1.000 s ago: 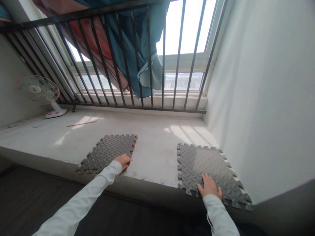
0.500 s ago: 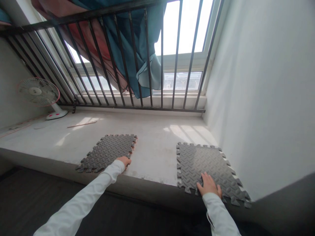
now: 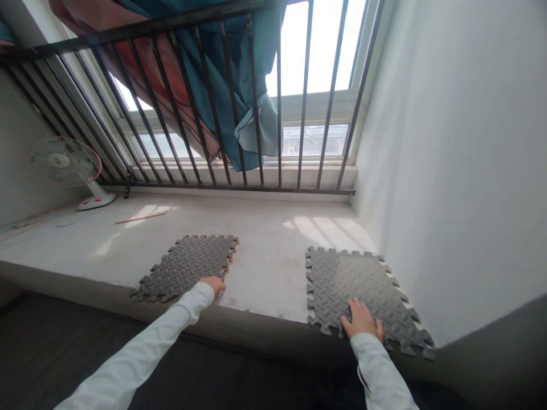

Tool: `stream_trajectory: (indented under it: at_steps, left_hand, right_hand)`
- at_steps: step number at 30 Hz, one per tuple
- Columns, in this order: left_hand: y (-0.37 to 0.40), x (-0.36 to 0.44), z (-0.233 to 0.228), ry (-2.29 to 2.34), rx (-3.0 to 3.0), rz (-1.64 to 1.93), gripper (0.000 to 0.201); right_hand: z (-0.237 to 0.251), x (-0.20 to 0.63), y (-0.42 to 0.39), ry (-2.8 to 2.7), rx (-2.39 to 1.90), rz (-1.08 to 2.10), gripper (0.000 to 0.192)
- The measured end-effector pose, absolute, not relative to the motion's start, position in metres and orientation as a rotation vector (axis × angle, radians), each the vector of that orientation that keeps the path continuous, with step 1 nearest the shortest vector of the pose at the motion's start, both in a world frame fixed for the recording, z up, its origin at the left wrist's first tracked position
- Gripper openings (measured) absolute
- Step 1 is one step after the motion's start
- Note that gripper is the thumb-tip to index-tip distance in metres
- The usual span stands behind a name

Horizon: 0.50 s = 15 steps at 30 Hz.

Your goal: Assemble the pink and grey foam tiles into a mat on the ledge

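Note:
Two grey foam puzzle mats lie apart on a pale ledge (image 3: 265, 267). At the near right corner of the left foam mat (image 3: 188, 265), my left hand (image 3: 214, 284) is closed on the edge, its fingertips partly hidden. The mat's near left corner reaches the ledge's front edge. My right hand (image 3: 362, 319) rests with spread fingers on the near part of the right foam mat (image 3: 356, 276). That mat sits by the wall, and its near toothed edge juts past the ledge. A strip of bare ledge separates the two mats.
A white fan (image 3: 64, 162) stands at the ledge's far left, with a thin stick (image 3: 141, 217) nearer. Dark metal railings (image 3: 239, 187) run along the back before a window and hanging curtains (image 3: 252, 85). A white wall (image 3: 448, 171) bounds the right side.
The view has shifted very slightly. My left hand has moved a little left and down with the mat's corner. My right hand stays on the right mat.

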State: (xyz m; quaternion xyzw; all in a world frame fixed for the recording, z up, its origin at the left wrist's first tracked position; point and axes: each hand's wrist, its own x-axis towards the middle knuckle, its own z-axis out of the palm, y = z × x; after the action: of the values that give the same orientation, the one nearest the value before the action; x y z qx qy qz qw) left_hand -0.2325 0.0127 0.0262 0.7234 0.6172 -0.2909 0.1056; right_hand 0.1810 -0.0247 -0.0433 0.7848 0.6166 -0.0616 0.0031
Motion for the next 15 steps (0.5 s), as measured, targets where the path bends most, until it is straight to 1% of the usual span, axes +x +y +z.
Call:
stream_trajectory:
  at_steps: [10,12,15]
  left_hand:
    - [0.017,-0.235,0.019,1.81,2.146,-0.864,0.032]
    - [0.021,-0.243,0.018,1.794,2.144,-0.79,0.03]
    - [0.033,-0.256,0.018,1.792,2.183,-0.552,0.033]
  right_hand:
    - [-0.041,0.182,-0.027,1.949,2.459,-0.205,0.05]
    - [-0.04,0.181,-0.027,1.946,2.448,-0.205,0.05]
    - [-0.04,0.181,-0.027,1.941,2.437,-0.211,0.05]
